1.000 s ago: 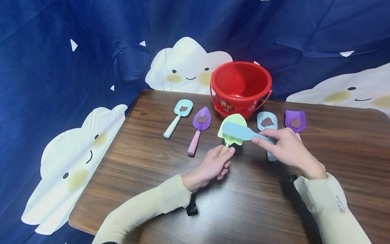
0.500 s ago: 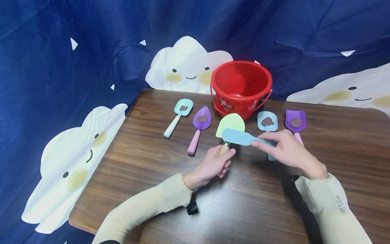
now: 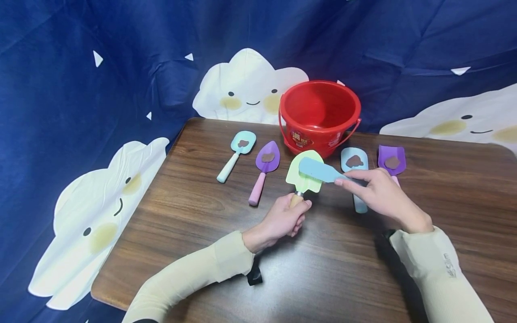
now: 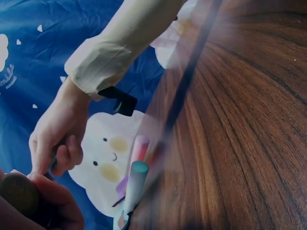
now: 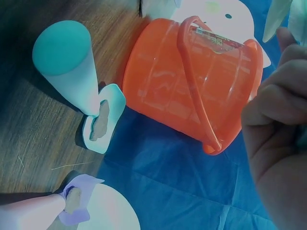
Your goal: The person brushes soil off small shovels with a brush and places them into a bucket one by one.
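Observation:
My left hand (image 3: 278, 220) grips the wooden handle of a pale green trowel (image 3: 293, 172), whose blade is raised in front of the red bucket. In the left wrist view the round end of that handle (image 4: 18, 192) shows between curled fingers. My right hand (image 3: 383, 195) pinches a light blue flat-headed tool (image 3: 317, 169), shaped like a brush or spatula. Its head lies across the green blade and covers the blade's middle; the underside is hidden. Of the right hand (image 5: 283, 108), the right wrist view shows only curled fingers at the edge.
A red bucket (image 3: 292, 123) stands at the table's back. Left of it lie a mint scoop (image 3: 229, 167) and a purple trowel (image 3: 256, 189); right of it, a light blue scoop (image 3: 346, 155) and a purple square-ended scoop (image 3: 397, 152). All four bear brown patches. A blue curtain (image 3: 133, 27) hangs behind.
The blue tool's head slid down the green blade to its neck, then back up to mid-blade. My left hand and the trowel have barely shifted.

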Demonstrator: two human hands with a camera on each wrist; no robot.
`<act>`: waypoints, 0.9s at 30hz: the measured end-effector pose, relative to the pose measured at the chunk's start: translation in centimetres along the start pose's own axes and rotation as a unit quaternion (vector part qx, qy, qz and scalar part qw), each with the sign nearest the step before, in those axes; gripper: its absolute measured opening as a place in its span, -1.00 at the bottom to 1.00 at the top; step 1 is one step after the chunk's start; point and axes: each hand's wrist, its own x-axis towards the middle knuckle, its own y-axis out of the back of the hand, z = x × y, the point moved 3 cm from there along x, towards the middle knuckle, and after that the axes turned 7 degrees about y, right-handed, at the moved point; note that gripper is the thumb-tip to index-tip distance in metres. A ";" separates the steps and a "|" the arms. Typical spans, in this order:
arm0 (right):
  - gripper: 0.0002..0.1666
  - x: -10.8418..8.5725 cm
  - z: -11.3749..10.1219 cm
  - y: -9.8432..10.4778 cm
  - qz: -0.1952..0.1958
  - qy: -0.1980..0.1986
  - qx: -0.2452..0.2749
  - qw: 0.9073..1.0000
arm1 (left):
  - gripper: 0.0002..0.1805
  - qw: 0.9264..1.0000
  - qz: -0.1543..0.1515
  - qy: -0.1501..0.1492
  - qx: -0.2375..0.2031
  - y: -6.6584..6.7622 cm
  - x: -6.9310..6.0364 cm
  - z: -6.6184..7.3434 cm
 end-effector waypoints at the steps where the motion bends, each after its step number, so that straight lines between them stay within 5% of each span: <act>1: -0.64 0.1 0.1 0.0 0.004 0.001 0.000 1.000 | -0.77 1.000 0.000 -0.005 0.003 0.0 -0.1 0.0; 17: -0.72 0.8 0.5 0.7 0.128 0.006 -0.018 0.992 | -0.76 0.995 0.008 -0.061 0.073 -0.1 -0.5 0.2; 27: -0.71 0.7 -0.9 1.1 0.133 0.008 -0.030 0.991 | -0.77 0.996 -0.006 -0.053 0.068 0.0 0.1 0.0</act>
